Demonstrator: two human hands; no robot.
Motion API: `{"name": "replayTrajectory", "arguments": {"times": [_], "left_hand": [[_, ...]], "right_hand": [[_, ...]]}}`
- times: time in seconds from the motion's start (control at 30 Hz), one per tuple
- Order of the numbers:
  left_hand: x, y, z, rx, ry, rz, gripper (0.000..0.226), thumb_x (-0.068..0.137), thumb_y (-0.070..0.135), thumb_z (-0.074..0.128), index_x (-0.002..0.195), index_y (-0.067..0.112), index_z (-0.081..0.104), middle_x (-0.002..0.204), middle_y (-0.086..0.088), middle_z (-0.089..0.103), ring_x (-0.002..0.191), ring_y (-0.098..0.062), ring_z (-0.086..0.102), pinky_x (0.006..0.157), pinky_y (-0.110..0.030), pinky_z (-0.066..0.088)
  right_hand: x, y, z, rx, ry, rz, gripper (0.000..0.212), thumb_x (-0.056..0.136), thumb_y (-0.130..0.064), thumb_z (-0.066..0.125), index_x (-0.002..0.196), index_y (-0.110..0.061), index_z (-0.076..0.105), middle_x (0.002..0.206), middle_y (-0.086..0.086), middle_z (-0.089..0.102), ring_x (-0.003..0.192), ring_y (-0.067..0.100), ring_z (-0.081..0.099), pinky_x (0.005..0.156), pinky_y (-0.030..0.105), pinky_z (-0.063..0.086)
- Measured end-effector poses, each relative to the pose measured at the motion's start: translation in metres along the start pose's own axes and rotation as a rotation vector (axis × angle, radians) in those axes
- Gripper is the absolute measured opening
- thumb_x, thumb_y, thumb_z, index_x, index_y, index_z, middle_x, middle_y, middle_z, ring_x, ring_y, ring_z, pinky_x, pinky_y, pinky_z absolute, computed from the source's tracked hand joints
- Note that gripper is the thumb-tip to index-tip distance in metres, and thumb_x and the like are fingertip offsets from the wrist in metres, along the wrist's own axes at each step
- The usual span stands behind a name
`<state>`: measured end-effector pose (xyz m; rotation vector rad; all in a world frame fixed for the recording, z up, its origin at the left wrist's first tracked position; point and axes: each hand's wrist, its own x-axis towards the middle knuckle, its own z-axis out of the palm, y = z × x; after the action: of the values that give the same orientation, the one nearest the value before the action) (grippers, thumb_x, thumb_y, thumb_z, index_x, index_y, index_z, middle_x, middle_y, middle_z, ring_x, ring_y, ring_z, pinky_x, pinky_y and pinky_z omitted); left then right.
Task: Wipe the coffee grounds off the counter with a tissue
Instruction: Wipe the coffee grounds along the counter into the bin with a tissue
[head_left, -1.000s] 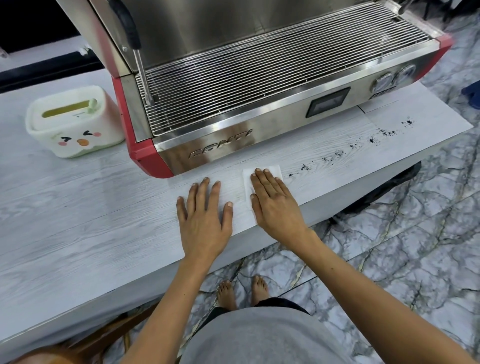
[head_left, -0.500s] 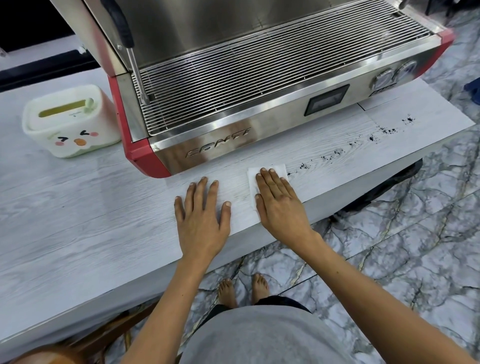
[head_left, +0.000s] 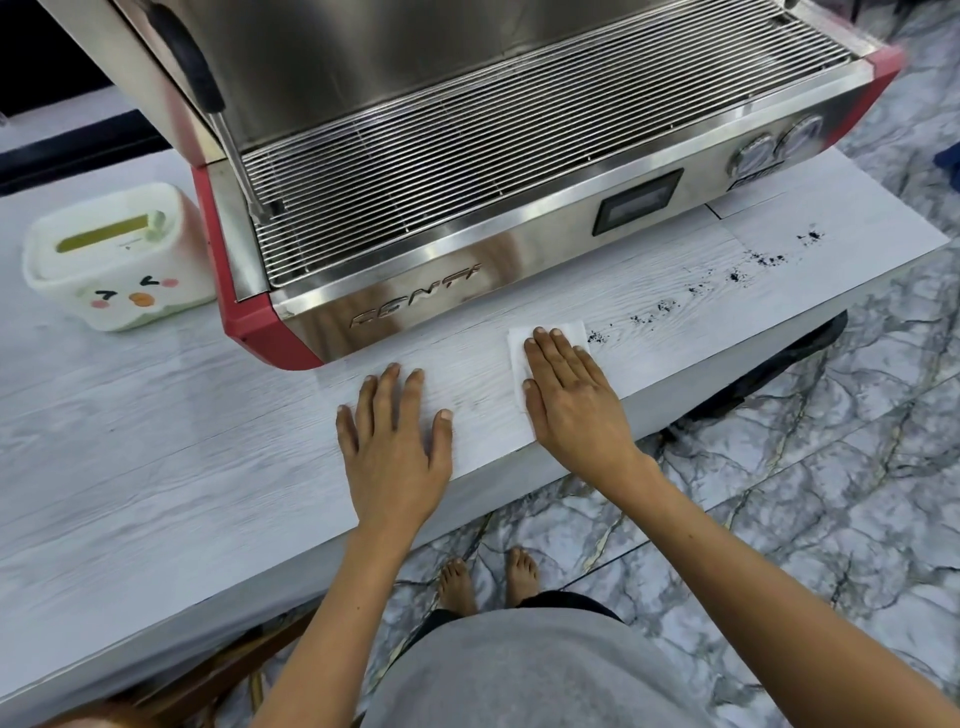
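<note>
A white tissue (head_left: 519, 353) lies flat on the pale wood-grain counter (head_left: 156, 467), in front of the espresso machine. My right hand (head_left: 571, 400) presses it down with straight fingers. Dark coffee grounds (head_left: 737, 275) trail in a scattered line from just right of the tissue up toward the counter's right end. The nearest specks sit at the tissue's right edge. My left hand (head_left: 395, 441) rests flat on the bare counter to the left, holding nothing.
A large steel and red espresso machine (head_left: 467, 208) fills the back of the counter. A white tissue box (head_left: 114, 260) with a cartoon face stands at its left. The counter's front edge runs just under my wrists, marble floor below.
My right hand has slid the tissue a little to the right, up to the first coffee specks. My left hand has stayed flat in place.
</note>
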<state>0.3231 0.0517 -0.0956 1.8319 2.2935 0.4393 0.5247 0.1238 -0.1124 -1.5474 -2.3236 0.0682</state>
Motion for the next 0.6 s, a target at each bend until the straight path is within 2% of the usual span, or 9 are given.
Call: {"name": "replayTrajectory", "arguments": {"times": [0.6], "left_hand": [[0.005, 0.018, 0.007, -0.026, 0.012, -0.024, 0.059, 0.099, 0.054, 0.03, 0.151, 0.028, 0.034, 0.162, 0.004, 0.027, 0.152, -0.019, 0.013, 0.122, -0.052, 0.008]], "right_hand": [[0.005, 0.029, -0.007, 0.014, -0.018, 0.005, 0.049, 0.101, -0.027, 0.03, 0.14, 0.0, 0.044, 0.147, 0.016, 0.042, 0.14, 0.026, 0.036, 0.116, 0.042, 0.028]]}}
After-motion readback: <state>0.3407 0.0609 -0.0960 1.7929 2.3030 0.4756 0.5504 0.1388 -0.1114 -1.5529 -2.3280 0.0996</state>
